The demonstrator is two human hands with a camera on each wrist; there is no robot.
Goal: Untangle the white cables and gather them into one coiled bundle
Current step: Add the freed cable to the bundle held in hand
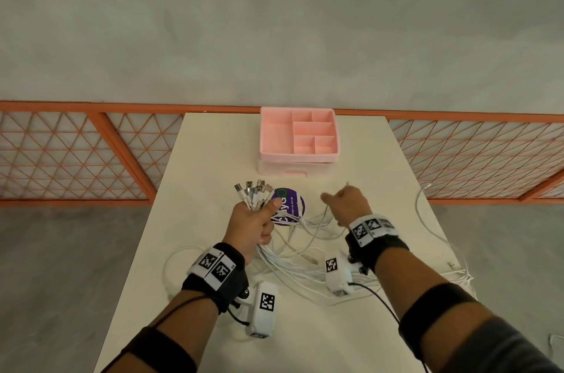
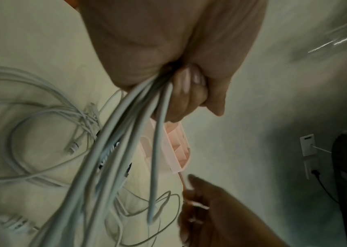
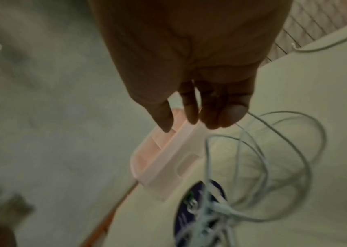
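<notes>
Gripping a sheaf of white cables (image 1: 276, 253) in the centre of the head view: left hand (image 1: 254, 224), fist closed round the strands, thumb pressed on top, metal plugs (image 1: 253, 189) fanning out above the knuckles toward the upper middle. Spilling loose below and to the right over the cream table (image 1: 213, 143), the rest of the strands. Right of centre, right hand (image 1: 348, 203), fingers curled, one thin cable running up through them. Behind the plugs, a purple round sticker (image 1: 291, 204); above it, a pink divided organiser (image 1: 299, 134). Seen from the left wrist: fingers (image 2: 186, 93) wrapped tight on the thick strands, which drop toward the lower left; loops lying at left. Seen from the right wrist: blurred fingertips (image 3: 223, 117) pinching a single strand at centre right, loops hanging to the lower right.
</notes>
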